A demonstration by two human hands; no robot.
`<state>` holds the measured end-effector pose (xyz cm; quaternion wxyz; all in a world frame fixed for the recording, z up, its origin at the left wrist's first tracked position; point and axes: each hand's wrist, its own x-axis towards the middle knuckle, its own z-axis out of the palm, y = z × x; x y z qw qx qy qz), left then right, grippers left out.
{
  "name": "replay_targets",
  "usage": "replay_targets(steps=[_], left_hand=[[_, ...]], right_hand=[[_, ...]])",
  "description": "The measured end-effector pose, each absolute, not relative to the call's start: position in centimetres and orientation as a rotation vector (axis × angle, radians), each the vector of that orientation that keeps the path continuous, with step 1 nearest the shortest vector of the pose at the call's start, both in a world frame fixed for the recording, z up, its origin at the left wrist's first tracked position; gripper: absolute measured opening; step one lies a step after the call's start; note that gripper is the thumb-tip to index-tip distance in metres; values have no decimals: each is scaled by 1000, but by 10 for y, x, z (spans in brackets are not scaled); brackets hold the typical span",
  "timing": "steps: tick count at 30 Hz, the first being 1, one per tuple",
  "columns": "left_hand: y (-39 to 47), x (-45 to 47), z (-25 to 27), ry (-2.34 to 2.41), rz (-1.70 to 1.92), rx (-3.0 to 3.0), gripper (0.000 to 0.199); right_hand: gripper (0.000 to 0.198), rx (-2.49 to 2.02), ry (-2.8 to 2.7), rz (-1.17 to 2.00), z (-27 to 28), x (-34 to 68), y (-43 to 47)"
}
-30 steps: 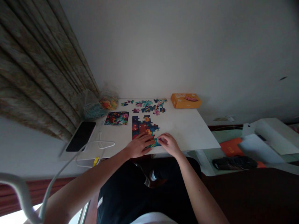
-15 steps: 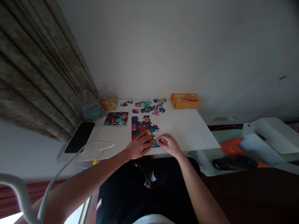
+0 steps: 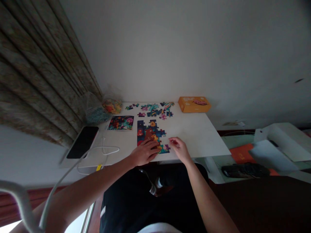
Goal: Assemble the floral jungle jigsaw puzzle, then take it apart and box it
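A partly joined jigsaw puzzle [image 3: 149, 132] with dark blue, red and brown shapes lies near the table's front edge. My left hand [image 3: 145, 151] rests on its lower part, palm down with the fingers stretched out, hiding some of it. At the puzzle's lower right corner sits a teal and pink puzzle piece [image 3: 166, 148]. Just right of that piece is my right hand [image 3: 179, 148], apart from it, its fingers loosely bent and nothing visible in them. Several loose puzzle pieces [image 3: 153, 113] lie farther back. A printed reference picture [image 3: 120, 123] is left of the puzzle.
An orange box [image 3: 194, 105] stands at the table's back right. Clear bags [image 3: 112, 106] of colourful pieces sit at the back left. A black phone [image 3: 83, 142] and a white cable [image 3: 104, 149] lie left. The white table [image 3: 199, 136] ends before my lap.
My right hand has moved slightly right, off the teal and pink piece, which now shows at the puzzle's lower right corner. My left hand has stayed on the puzzle.
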<state>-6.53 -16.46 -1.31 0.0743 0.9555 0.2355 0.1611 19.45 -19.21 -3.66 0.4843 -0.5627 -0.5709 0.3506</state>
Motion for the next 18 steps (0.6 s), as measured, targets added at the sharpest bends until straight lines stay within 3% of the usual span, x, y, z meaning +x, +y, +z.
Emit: replay_targets(steps=[7, 13, 18], left_hand=[[-164, -66, -14, 696, 517, 2840, 32], [-164, -66, -15, 690, 556, 2826, 30], [-164, -66, -14, 687, 570, 2828, 31]], right_hand=[[42, -1441, -1088, 830, -43, 215, -167], [37, -1681, -1453, 361, -37, 219, -117], [47, -1892, -1886, 68, -26, 202, -88]])
